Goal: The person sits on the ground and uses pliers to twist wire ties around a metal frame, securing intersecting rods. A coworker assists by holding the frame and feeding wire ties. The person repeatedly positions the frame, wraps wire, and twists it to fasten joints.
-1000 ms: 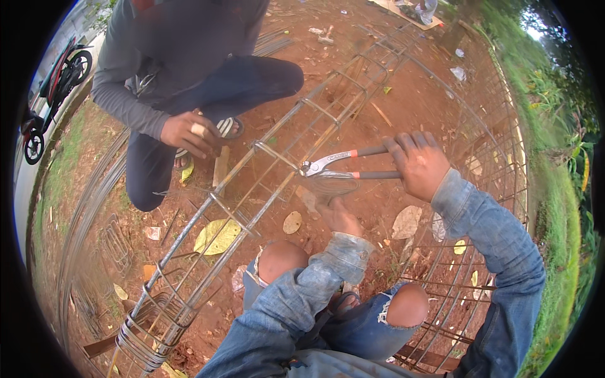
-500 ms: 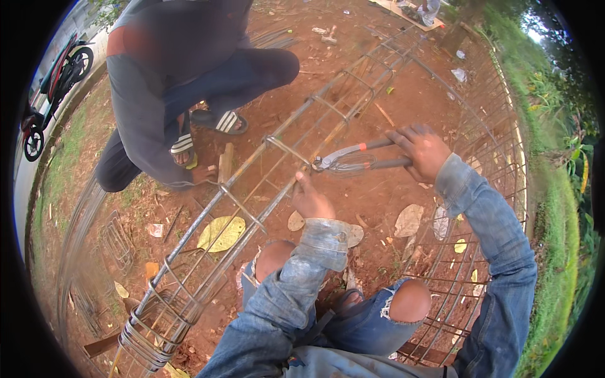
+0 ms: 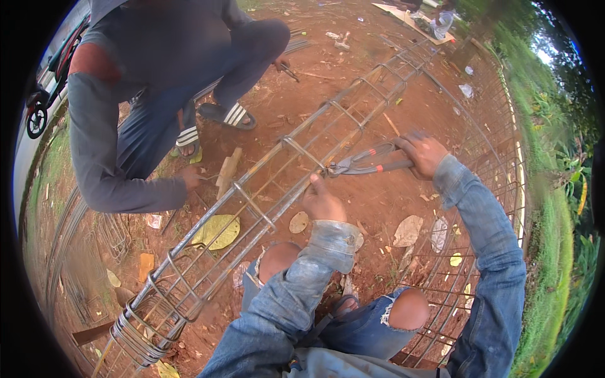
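A long rebar cage (image 3: pixel 261 162) of steel bars and square stirrups runs diagonally across the view. My left hand (image 3: pixel 324 203) is closed around its near lower bar, thumb by a stirrup joint; the fingertips are hidden. In my right hand (image 3: pixel 425 154) are tying pincers (image 3: pixel 345 166) with dark handles and orange-red bands. Their jaws meet the joint just beyond my left thumb. Whether they bite on tie wire is too small to tell. Several loose stirrups (image 3: pixel 142 337) are bunched around the cage's near left end.
Across the cage a co-worker (image 3: pixel 151 113) squats, one hand (image 3: pixel 192 177) near a wood block (image 3: pixel 228 171), the other holding a dark tool (image 3: pixel 290 72). Steel mesh (image 3: pixel 435 299) lies on my right. Loose rods (image 3: pixel 60 252) lie at left. Dry leaves (image 3: pixel 217 232) dot the red soil.
The pincers have turned slightly at the joint, and my right hand's fingers have shifted on the handles. The co-worker has drawn back from the cage; their tool-holding hand now shows.
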`<state>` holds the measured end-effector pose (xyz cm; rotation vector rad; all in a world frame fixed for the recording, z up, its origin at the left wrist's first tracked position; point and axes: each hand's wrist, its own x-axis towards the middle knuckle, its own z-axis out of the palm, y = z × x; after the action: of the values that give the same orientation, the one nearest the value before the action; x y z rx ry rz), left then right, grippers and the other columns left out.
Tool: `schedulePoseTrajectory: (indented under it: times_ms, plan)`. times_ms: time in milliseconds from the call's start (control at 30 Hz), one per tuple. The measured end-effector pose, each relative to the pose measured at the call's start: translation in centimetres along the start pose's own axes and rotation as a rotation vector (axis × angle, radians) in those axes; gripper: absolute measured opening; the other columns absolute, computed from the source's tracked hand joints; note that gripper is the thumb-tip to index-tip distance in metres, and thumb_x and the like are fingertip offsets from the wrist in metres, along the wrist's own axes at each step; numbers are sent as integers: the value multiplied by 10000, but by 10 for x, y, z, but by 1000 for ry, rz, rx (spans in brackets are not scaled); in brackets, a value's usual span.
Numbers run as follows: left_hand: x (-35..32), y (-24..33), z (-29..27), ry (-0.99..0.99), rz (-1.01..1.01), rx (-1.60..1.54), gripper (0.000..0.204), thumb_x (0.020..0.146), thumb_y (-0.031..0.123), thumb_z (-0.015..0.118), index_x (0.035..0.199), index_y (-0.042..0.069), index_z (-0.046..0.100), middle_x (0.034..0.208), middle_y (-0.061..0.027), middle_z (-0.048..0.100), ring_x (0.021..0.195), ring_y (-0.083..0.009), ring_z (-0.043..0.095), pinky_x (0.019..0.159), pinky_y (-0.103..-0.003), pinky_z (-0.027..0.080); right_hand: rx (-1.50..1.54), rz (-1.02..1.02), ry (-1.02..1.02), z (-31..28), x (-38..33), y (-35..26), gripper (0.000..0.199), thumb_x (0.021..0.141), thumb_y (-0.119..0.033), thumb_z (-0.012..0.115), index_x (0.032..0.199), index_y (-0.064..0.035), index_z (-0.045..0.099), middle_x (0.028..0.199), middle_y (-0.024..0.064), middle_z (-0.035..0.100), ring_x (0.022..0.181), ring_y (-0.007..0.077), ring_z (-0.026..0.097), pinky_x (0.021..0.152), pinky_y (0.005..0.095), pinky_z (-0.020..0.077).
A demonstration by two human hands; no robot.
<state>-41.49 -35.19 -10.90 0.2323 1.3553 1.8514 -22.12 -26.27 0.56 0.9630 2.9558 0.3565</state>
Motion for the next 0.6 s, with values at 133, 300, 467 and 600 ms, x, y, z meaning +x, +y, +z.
schedulePoseTrajectory:
  times_ms: [133, 300, 467, 600]
  plan:
    - [0, 4, -2, -13, -29, -23, 425, 946, 332, 436, 638, 41, 470, 545, 47, 380, 480, -45, 320, 433, -240, 265, 87, 8, -24, 10, 5, 3, 460, 668, -46, 612, 1116, -65, 507, 1027, 122, 572, 944, 327, 554, 783, 416, 459]
    - [-6, 17, -2, -59, -87, 50, 398, 945, 324, 434, 752, -9, 532, 586, 23, 412, 529, -78, 370, 485, -267, 308, 133, -10, -13, 17, 10, 9, 449, 668, -29, 605, 1103, -61, 502, 1033, 121, 569, 934, 325, 555, 776, 415, 460]
    - [-29, -16, -2, 63, 226, 103, 369, 929, 289, 457, 1034, -61, 506, 909, -81, 530, 842, -196, 493, 784, -319, 383, 137, 109, -93, -5, -5, -3, 467, 663, -40, 602, 1119, -59, 503, 970, 145, 585, 922, 325, 560, 765, 411, 465]
    - [-71, -36, -12, -300, -228, -96, 532, 902, 354, 482, 1240, -49, 403, 1192, -162, 490, 1118, -274, 460, 981, -361, 335, 324, 229, -315, -44, -14, -35, 434, 657, -85, 603, 1084, -38, 545, 886, 178, 595, 847, 339, 582, 705, 399, 480]
